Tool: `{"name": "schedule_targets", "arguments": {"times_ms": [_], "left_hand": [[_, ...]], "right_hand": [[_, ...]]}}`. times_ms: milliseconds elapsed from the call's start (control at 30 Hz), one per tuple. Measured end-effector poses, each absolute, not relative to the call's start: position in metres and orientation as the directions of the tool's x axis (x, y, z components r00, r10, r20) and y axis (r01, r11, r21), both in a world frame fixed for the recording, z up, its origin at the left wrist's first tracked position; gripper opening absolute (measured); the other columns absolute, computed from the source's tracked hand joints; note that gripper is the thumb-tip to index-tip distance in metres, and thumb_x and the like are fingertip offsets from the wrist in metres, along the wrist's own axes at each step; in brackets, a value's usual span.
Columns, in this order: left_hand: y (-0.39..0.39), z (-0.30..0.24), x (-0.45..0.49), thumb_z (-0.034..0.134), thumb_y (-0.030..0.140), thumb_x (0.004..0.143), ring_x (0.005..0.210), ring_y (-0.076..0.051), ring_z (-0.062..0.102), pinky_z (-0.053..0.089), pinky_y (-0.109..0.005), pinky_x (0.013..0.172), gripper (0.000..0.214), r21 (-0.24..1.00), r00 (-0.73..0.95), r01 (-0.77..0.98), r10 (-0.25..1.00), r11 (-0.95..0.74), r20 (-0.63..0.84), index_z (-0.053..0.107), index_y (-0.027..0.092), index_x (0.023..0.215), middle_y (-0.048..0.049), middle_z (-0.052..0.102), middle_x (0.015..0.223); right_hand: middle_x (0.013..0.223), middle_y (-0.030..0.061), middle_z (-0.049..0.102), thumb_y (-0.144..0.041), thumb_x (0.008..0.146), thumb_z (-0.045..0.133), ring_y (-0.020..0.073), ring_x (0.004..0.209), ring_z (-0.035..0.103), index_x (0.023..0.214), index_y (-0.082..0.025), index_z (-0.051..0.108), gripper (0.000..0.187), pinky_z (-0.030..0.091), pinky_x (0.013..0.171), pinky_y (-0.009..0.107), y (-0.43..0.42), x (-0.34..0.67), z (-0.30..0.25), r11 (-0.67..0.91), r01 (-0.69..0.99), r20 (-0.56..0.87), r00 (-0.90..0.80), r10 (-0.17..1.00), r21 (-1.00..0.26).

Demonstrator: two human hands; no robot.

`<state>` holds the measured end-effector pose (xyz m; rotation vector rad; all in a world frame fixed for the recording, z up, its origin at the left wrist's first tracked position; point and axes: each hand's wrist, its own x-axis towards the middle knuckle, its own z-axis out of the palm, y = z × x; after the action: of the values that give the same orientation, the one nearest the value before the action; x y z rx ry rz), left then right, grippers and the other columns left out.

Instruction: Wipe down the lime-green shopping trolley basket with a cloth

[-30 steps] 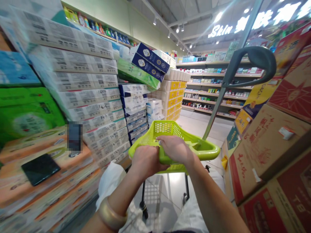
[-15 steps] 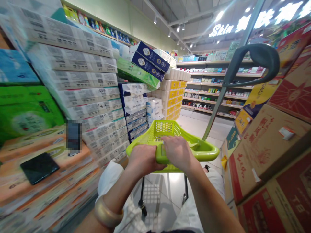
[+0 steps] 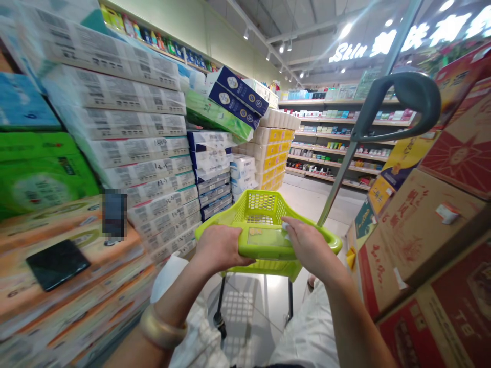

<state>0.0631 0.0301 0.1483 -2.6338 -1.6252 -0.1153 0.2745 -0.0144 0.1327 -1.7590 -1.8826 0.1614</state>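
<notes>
A lime-green shopping cart (image 3: 264, 250) with a perforated basket stands right in front of me. My left hand (image 3: 222, 246) is wrapped round the left part of its handle. On the handle's right part rests my right hand (image 3: 309, 244), its fingers bent over a small whitish piece (image 3: 285, 226) that looks like tissue and is mostly hidden by the hand. Between both hands the middle of the handle shows, with a clear panel and a yellowish sticker (image 3: 255, 231). A gold bangle circles my left wrist.
Packaged tissue stacks (image 3: 146, 122) rise on the left, with a black flat object (image 3: 57, 265) on the orange packs. Cardboard cartons (image 3: 422, 225) line the right side. A metal pole with a grey loop handle (image 3: 399, 105) stands beyond the cart. Stocked shelves (image 3: 337, 122) fill the back.
My right hand has slid right along the handle, uncovering its middle panel and sticker. My left hand still grips the handle, slightly further left in view.
</notes>
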Motion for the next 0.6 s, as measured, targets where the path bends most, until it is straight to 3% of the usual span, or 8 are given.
{"name": "schedule_targets", "arguments": {"times_ms": [267, 400, 500, 600], "left_hand": [[0.039, 0.145, 0.050, 0.066, 0.064, 0.058, 0.078, -0.028, 0.067, 0.047, -0.034, 0.069, 0.044, -0.002, 0.484, 0.873, 0.865, -0.488, 0.130, 0.069, 0.026, 0.081, -0.0044, 0.072, 0.080], [0.053, 0.146, 0.038, 0.068, 0.065, 0.056, 0.083, -0.029, 0.067, 0.048, -0.035, 0.073, 0.048, -0.013, 0.508, 0.860, 0.853, -0.510, 0.120, 0.069, 0.025, 0.083, -0.0058, 0.072, 0.084], [0.057, 0.145, 0.032, 0.074, 0.057, 0.054, 0.098, -0.031, 0.064, 0.047, -0.040, 0.087, 0.063, 0.031, 0.527, 0.844, 0.838, -0.536, 0.142, 0.066, 0.023, 0.105, -0.0085, 0.070, 0.101], [0.045, 0.137, 0.044, 0.077, 0.046, 0.057, 0.117, -0.033, 0.053, 0.038, -0.046, 0.103, 0.081, 0.094, 0.542, 0.802, 0.786, -0.589, 0.297, 0.051, 0.019, 0.129, -0.0136, 0.059, 0.126]], "right_hand": [[0.127, 0.0086, 0.062, -0.029, 0.095, 0.036, 0.0220, 0.115, 0.059, 0.135, -0.023, 0.050, 0.043, 0.044, 0.100, 0.040, -0.029, 0.299, 0.125, 0.292, 0.846, 0.366, -0.125, 0.922, -0.446], [0.130, 0.0096, 0.060, -0.029, 0.093, 0.038, 0.0223, 0.116, 0.058, 0.136, -0.022, 0.049, 0.045, 0.044, 0.099, 0.040, -0.033, 0.318, 0.126, 0.267, 0.855, 0.331, -0.120, 0.936, -0.444], [0.133, 0.0100, 0.057, -0.029, 0.094, 0.036, 0.0226, 0.120, 0.056, 0.137, -0.021, 0.048, 0.045, 0.043, 0.100, 0.040, -0.035, 0.317, 0.127, 0.257, 0.865, 0.340, -0.108, 0.934, -0.432], [0.131, 0.0102, 0.058, -0.027, 0.095, 0.035, 0.0230, 0.118, 0.057, 0.141, -0.023, 0.042, 0.047, 0.044, 0.098, 0.040, -0.034, 0.295, 0.130, 0.234, 0.872, 0.349, -0.079, 0.934, -0.430]]}}
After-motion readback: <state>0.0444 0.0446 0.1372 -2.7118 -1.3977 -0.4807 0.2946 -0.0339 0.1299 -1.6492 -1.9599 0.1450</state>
